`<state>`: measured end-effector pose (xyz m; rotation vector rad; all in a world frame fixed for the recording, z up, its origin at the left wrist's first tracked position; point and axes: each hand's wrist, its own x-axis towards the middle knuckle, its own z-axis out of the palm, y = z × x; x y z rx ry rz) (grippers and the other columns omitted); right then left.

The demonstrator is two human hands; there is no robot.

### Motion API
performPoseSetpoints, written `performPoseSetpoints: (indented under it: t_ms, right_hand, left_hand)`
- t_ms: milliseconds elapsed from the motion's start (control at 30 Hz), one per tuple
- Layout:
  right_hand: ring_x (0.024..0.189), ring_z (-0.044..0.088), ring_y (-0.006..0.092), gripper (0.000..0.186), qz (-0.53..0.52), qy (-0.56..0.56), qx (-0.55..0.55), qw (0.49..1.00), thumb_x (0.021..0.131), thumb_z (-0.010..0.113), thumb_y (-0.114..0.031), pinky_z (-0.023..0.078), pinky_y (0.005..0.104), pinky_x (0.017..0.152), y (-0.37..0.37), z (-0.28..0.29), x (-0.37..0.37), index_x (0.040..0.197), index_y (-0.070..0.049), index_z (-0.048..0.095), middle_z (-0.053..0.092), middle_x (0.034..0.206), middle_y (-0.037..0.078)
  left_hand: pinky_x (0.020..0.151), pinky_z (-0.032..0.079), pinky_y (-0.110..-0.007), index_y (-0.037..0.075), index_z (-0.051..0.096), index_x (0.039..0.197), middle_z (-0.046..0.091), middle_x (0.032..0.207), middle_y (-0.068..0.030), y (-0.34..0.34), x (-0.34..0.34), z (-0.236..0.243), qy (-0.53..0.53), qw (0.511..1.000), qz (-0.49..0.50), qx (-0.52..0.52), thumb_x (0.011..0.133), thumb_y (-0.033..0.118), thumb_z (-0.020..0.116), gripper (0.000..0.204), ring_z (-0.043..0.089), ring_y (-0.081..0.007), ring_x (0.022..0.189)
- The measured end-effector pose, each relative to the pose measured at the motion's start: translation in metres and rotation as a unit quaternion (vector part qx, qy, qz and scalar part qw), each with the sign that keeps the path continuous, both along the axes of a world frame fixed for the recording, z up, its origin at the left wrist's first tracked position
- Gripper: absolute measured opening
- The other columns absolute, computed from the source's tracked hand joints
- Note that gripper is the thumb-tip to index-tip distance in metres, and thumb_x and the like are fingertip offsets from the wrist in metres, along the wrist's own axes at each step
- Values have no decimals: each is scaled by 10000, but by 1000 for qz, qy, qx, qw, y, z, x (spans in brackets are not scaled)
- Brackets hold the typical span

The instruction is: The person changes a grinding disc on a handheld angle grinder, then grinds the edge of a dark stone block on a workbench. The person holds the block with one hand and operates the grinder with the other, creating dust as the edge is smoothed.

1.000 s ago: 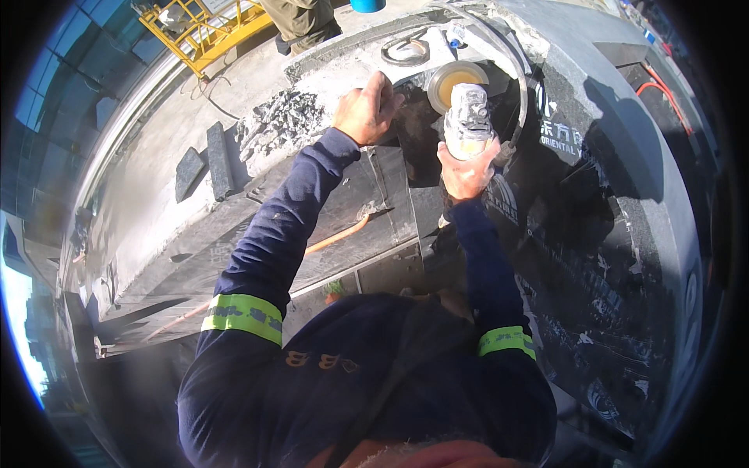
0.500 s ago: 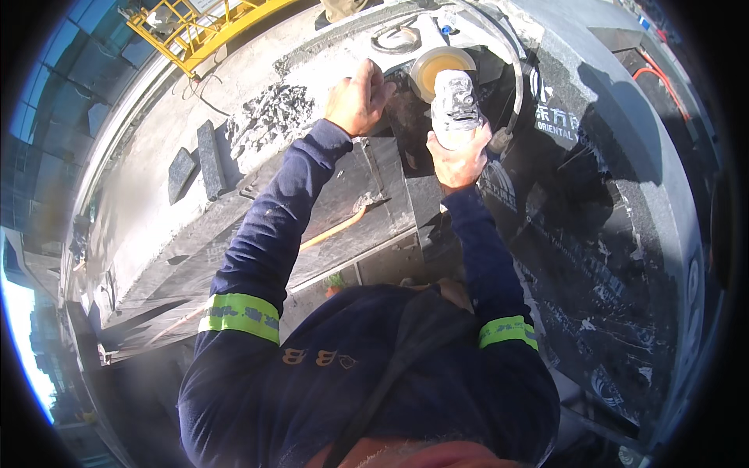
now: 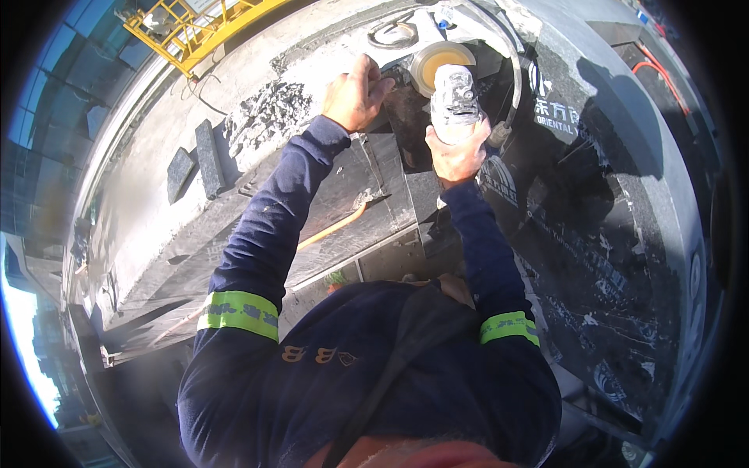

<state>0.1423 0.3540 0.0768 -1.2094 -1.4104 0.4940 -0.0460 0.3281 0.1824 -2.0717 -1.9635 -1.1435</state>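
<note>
My right hand (image 3: 458,158) is wrapped round the body of an angle grinder (image 3: 455,100) caked in pale dust. The grinder's round disc (image 3: 431,69), yellowish in the middle with a pale rim, points away from me over dark stone. To its left, my left hand (image 3: 351,97) is closed, fingers curled, by the near edge of the dusty ledge. A dark bit shows by its thumb, but whether the fingers grip it is hidden. Dark stone slabs (image 3: 406,117) lie below and between the two hands.
A heap of stone chips (image 3: 269,117) and two dark stone strips (image 3: 209,160) lie on the ledge at left. A pale cable (image 3: 516,74) curves past the grinder. An orange hose (image 3: 335,228) crosses below. A yellow metal frame (image 3: 195,39) stands far left; printed dark sheeting (image 3: 593,273) spreads right.
The grinder and my right hand have shifted very slightly away from me. My left hand has moved a little the same way and stays closed.
</note>
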Motion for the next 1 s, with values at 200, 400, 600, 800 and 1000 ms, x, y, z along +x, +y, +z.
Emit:
performPoseSetpoints:
  t_ms: [200,400,600,800,1000]
  right_hand:
    - [988,635,439,954,26,2,-5,1000,645,841,-279,515,487,859,-3,-2,0,1394,-62,292,618,1139,256]
    - [992,637,423,947,43,10,50,998,651,839,-271,517,473,865,-2,-4,2,1388,-49,287,608,1159,246]
    - [958,651,408,942,19,6,15,1000,649,841,-277,523,472,842,1,-6,1,1385,-55,297,629,1112,227]
    - [916,665,404,948,12,-6,45,999,640,852,-283,534,465,804,4,-10,3,1380,-55,305,646,1088,212]
    - [841,675,390,908,-18,8,85,996,643,853,-252,548,439,768,10,-13,10,1345,-9,333,651,1028,226]
  left_hand:
    - [561,505,-383,27,508,944,629,675,-153,2,-2,-3,14,1000,-6,16,857,233,731,316,654,-315,594]
    - [531,497,-419,50,504,960,603,586,-132,3,0,-3,17,999,0,31,861,250,717,308,637,-338,544]
    - [551,508,-424,45,502,961,622,628,-148,3,0,-2,21,1000,8,21,860,257,715,317,647,-349,567]
    - [565,513,-425,43,504,959,631,640,-149,4,3,2,24,1000,15,5,861,258,712,315,652,-356,583]
    - [574,514,-427,36,510,960,639,670,-155,3,0,-1,23,1000,3,11,864,249,709,308,658,-358,601]
